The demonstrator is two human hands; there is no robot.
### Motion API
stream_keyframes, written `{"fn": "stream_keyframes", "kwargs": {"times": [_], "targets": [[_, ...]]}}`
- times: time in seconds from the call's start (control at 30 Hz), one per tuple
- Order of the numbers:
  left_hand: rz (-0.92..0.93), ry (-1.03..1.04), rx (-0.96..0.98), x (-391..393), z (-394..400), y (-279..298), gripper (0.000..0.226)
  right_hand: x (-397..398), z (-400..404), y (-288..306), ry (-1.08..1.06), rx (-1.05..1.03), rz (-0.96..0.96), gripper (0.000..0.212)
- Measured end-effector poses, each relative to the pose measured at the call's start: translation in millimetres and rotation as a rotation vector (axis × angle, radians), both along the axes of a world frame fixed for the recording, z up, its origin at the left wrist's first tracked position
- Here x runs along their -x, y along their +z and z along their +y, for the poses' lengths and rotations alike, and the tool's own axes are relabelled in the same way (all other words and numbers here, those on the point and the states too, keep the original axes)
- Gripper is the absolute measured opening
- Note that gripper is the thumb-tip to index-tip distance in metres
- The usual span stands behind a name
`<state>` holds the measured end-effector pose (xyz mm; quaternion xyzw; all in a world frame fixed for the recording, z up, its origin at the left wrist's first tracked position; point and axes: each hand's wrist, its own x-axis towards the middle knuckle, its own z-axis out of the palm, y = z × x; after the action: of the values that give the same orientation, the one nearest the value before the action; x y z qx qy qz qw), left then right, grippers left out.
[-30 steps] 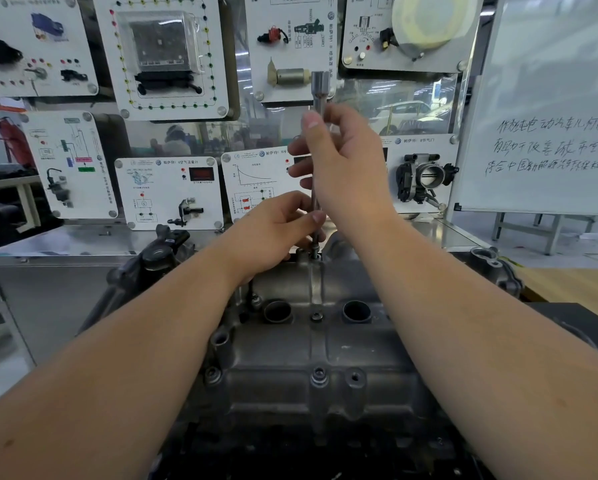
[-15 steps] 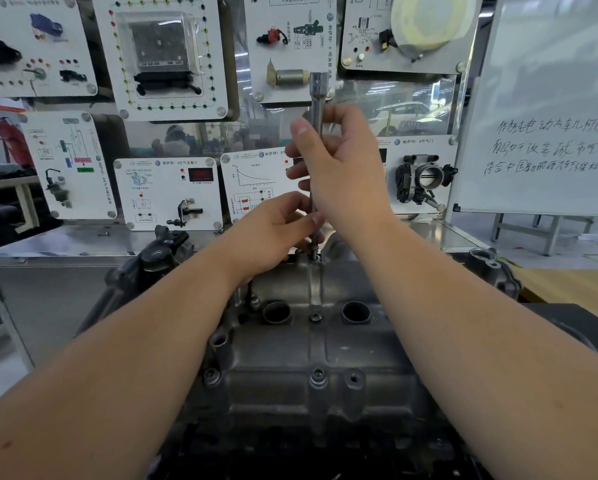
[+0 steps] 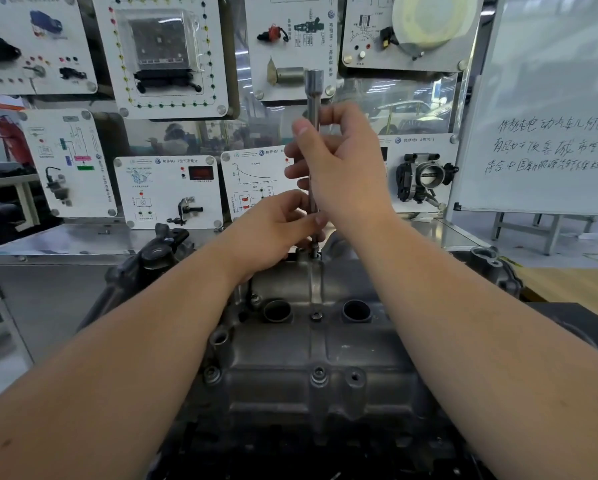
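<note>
A grey metal engine cover lies in front of me, with two round holes and several bolts along its middle. A long steel socket extension bar stands upright, its lower tip on a bolt at the cover's far edge. My right hand grips the bar's upper shaft, fingers curled round it. Lower down, my left hand pinches the bar just above the bolt. The bar's middle is hidden behind my right hand.
Behind the engine stands a wall of white training panels with car parts, among them a throttle body. A whiteboard with handwriting stands at the right. A steel bench top runs at the left, a wooden surface at the right.
My right hand has shifted slightly on the bar, the thumb now a little lower. The left hand and the bar's tip stay at the same bolt.
</note>
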<state>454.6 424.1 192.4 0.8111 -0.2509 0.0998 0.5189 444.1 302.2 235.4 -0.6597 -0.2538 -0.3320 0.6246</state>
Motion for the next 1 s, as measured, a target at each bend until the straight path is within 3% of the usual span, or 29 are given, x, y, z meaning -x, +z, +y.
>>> {"fn": "stream_keyframes", "kwargs": {"times": [0.27, 0.4, 0.7, 0.87, 1.0], "targets": [[0.027, -0.005, 0.004, 0.2, 0.1, -0.2, 0.015, -1.9, 1.4, 1.2, -0.054, 0.009, 0.008, 0.020], [0.000, 0.017, -0.016, 0.2, 1.2, 0.8, 0.016, -0.1, 0.7, 1.2, -0.009, -0.002, 0.014, 0.005], [0.010, 0.006, -0.017, 1.3, -0.6, 0.5, 0.016, -1.8, 0.8, 2.0, -0.077, 0.044, -0.004, 0.020], [-0.007, 0.008, -0.008, 1.8, -0.1, 0.7, 0.013, -0.8, 0.2, 1.3, -0.022, 0.016, 0.004, 0.006], [-0.008, 0.032, -0.051, 0.1, 0.4, 0.7, 0.019, -2.1, 0.1, 0.5, -0.043, 0.008, -0.008, 0.014]]}}
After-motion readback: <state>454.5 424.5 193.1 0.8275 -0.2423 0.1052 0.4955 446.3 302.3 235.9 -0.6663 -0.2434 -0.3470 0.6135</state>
